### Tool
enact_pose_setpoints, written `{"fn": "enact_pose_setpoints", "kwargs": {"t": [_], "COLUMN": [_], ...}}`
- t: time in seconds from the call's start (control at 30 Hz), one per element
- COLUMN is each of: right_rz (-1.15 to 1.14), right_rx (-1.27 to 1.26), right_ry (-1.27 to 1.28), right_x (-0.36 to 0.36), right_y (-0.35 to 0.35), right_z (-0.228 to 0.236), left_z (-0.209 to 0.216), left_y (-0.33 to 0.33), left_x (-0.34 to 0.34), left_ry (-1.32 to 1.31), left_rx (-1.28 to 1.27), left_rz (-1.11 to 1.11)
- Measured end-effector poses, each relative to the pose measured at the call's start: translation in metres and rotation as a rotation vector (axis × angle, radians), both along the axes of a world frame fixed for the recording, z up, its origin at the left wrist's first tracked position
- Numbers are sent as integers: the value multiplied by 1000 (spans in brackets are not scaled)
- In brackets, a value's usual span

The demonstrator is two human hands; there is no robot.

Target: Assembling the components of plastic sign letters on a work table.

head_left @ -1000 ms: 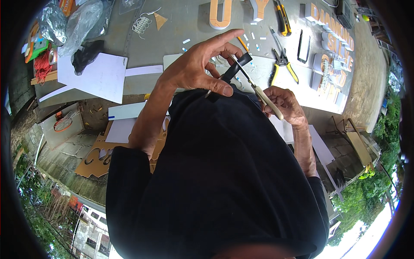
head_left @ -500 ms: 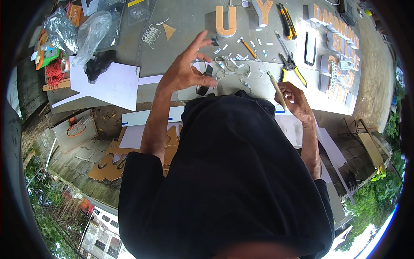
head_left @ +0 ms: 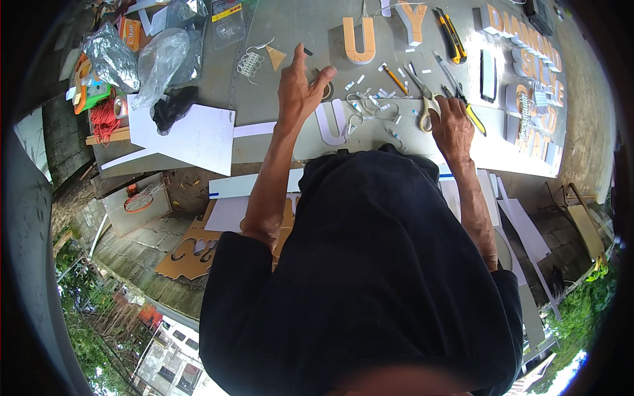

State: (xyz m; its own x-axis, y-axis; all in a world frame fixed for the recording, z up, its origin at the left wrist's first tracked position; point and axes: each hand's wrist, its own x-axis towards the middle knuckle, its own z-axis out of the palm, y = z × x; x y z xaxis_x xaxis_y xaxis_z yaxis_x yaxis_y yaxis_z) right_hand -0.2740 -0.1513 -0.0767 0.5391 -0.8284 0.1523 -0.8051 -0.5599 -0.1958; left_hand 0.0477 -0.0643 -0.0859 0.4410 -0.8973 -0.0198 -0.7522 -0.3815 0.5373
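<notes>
My left hand (head_left: 302, 92) is raised over the table with fingers apart, a small black piece of tape (head_left: 308, 51) at its index fingertip. Beside its thumb is a roll of black tape (head_left: 328, 91), partly covered by the hand. My right hand (head_left: 453, 129) is low over the table, fingers loosely stretched beside the scissors (head_left: 426, 109) with cream handles, which lie blades away. Between the hands are a flat white letter U (head_left: 332, 123) and thin wires with small light strips (head_left: 373, 105). Farther off stand a brown-faced letter U (head_left: 358, 43) and letter Y (head_left: 413, 25).
Pliers with yellow handles (head_left: 474, 119), a yellow utility knife (head_left: 452, 36) and a pencil (head_left: 396, 79) lie at the right. More block letters (head_left: 522, 39) fill the far right. Plastic bags (head_left: 160, 63) and white sheets (head_left: 191, 135) cover the left.
My right hand has set the scissors down and opened. My left hand has moved away from me, letting go of the tape roll, which uncovers the white U. The whole view has shifted slightly.
</notes>
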Motion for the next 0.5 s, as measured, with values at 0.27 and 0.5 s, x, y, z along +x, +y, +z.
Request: {"fn": "enact_pose_setpoints", "kwargs": {"t": [0.27, 0.5], "right_rz": [420, 544], "right_rx": [101, -60], "right_ry": [-432, -266], "right_x": [103, 117], "right_y": [2, 2], "right_z": [58, 47], "left_z": [66, 71], "left_y": [38, 42], "left_x": [-37, -55], "left_ry": [1160, 1074], "left_rx": [-110, -87], "left_rz": [-156, -220]}}
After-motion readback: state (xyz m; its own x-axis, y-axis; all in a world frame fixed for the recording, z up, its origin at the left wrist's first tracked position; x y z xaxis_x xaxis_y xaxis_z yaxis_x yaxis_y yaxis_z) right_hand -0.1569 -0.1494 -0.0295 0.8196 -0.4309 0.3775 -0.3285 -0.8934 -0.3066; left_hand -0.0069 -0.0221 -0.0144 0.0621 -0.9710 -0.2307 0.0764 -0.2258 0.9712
